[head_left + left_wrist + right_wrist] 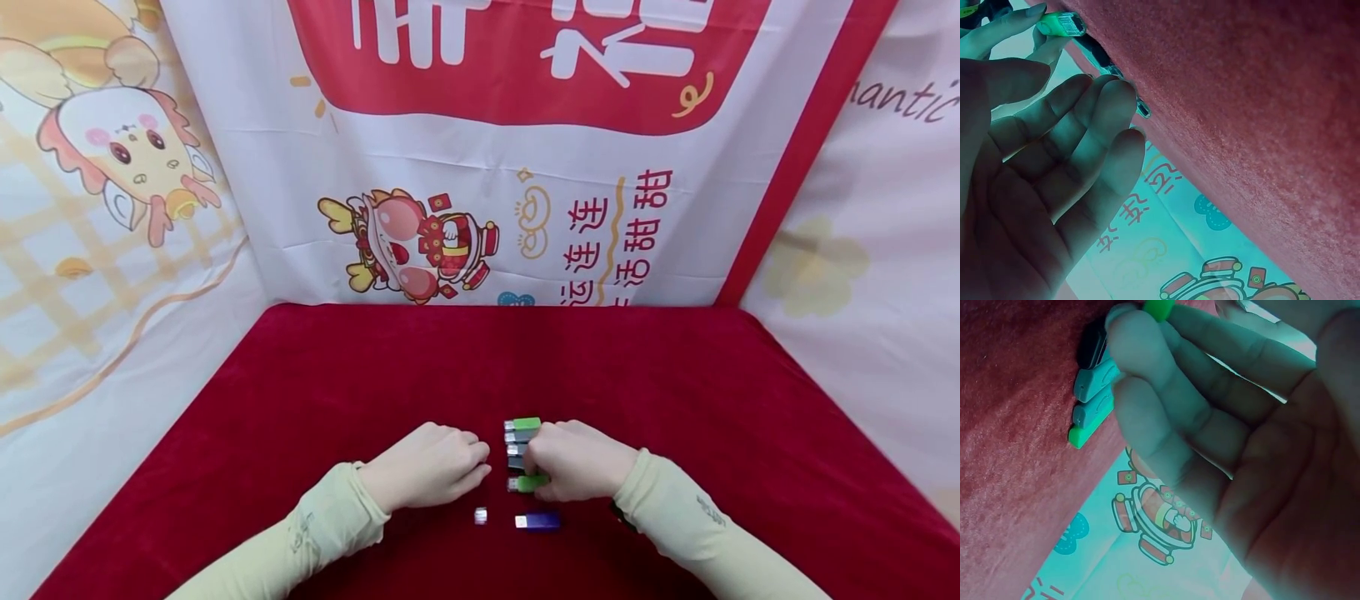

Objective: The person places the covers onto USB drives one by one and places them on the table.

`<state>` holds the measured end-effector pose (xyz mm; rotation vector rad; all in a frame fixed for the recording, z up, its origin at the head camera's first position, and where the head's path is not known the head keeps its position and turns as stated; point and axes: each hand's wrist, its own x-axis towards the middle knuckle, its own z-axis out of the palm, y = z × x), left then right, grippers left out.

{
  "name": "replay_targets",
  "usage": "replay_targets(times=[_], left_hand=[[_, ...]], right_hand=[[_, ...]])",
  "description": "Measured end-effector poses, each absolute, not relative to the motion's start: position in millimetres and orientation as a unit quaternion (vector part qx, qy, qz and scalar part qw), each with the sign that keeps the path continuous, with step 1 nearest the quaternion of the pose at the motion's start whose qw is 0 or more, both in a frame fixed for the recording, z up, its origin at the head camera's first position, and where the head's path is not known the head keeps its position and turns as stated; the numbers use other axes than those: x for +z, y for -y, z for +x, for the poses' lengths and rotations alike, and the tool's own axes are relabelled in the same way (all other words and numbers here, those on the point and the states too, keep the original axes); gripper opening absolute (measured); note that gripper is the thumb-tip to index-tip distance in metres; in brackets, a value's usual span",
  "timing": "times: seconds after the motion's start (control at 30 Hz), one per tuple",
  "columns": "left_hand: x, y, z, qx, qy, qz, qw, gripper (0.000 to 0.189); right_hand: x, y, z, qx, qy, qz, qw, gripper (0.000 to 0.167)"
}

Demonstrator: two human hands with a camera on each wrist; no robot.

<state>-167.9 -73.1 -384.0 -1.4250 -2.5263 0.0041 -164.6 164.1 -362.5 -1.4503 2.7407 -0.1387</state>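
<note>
My right hand (573, 460) pinches a green USB flash drive (531, 483) between thumb and fingers; its connector end points left. Just above lies a short column of drives: a black one (516, 462), two grey ones (1094, 383), partly covered by the hand in the head view, and another green one (527, 424) at the far end. My left hand (435, 465) hovers left of the column, fingers loosely bent, nothing in its grasp. The left wrist view shows the pinched drive's silver connector (1073, 24) close to the left thumb.
Nearer to me, a purple-blue USB drive (540, 522) lies on the red tablecloth (360, 367). To its left is a small silvery piece (481, 516), perhaps a cap. Printed cloth walls (247, 167) stand behind and on both sides.
</note>
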Motion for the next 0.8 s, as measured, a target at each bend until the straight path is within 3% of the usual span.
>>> replay_targets(times=[0.67,0.8], left_hand=[[-381,75,-164,-0.004,0.862,-0.492,0.123,0.028],[-379,76,-164,-0.004,0.862,-0.493,0.118,0.028]], right_hand=[[-361,-163,-160,-0.026,-0.881,-0.471,-0.026,0.029],[-351,-166,-158,-0.047,-0.881,-0.47,-0.018,0.022]])
